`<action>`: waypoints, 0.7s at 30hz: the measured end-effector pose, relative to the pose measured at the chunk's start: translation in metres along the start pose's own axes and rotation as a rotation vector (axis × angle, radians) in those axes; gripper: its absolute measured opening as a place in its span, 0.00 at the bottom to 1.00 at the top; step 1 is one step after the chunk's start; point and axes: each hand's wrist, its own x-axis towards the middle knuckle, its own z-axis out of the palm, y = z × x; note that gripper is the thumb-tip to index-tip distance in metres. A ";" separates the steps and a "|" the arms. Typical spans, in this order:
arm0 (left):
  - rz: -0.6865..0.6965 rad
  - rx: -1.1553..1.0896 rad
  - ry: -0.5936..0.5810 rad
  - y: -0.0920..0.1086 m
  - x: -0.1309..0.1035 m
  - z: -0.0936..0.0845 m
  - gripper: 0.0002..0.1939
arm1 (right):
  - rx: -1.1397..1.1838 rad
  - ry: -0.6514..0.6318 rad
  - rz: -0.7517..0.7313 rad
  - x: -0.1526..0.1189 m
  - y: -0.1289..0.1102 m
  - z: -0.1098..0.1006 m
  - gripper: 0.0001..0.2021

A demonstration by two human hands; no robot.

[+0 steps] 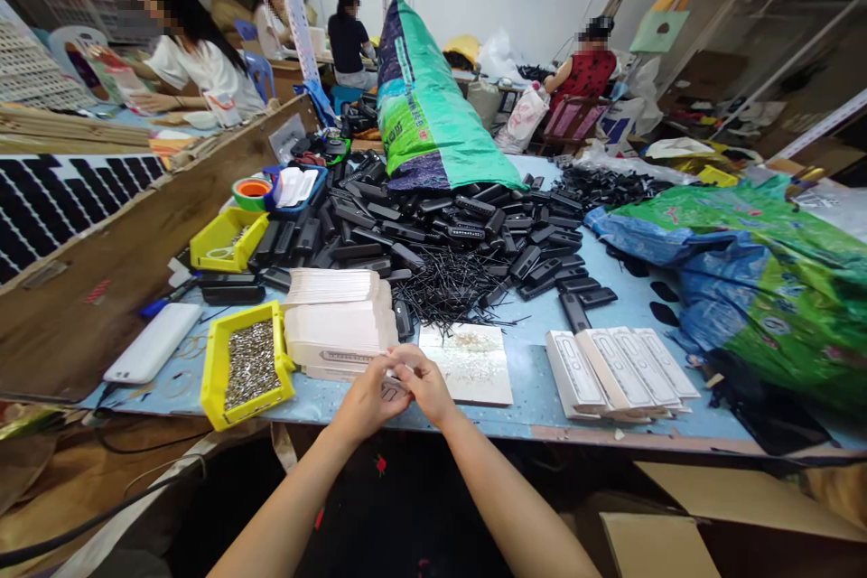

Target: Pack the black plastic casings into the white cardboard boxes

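Note:
My left hand and my right hand meet at the table's front edge, fingers pinched together. Between them shows a small part of a printed white carton, mostly covered by the fingers. Just behind and left of my hands lies a thick stack of flat white cartons, the front one printed with a long comb-like outline. A pale board with glittery specks on it lies beyond my right hand. Off to the right, several folded white cartons with printed outlines sit side by side.
A yellow bin of small metal parts and a white phone-like slab lie left. Black plastic cases and thin black sticks heap behind. Large woven sacks stand around. Co-workers sit beyond.

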 end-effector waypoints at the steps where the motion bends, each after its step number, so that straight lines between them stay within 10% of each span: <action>1: -0.023 -0.006 0.006 0.001 0.001 0.000 0.33 | -0.021 -0.013 -0.054 -0.001 0.001 0.002 0.21; 4: -0.107 0.025 0.035 0.004 0.002 0.002 0.50 | -0.067 -0.077 -0.132 -0.002 -0.003 0.003 0.19; 12: -0.182 0.001 0.010 0.014 0.006 -0.001 0.50 | -0.298 -0.044 -0.342 -0.008 -0.011 0.001 0.16; 17: -0.283 -0.293 0.086 0.023 -0.004 0.010 0.46 | -0.490 -0.082 -0.169 -0.035 -0.008 0.007 0.53; 21: -0.237 -0.383 0.101 0.025 -0.011 -0.019 0.42 | -0.626 0.053 -0.065 -0.055 -0.037 -0.053 0.48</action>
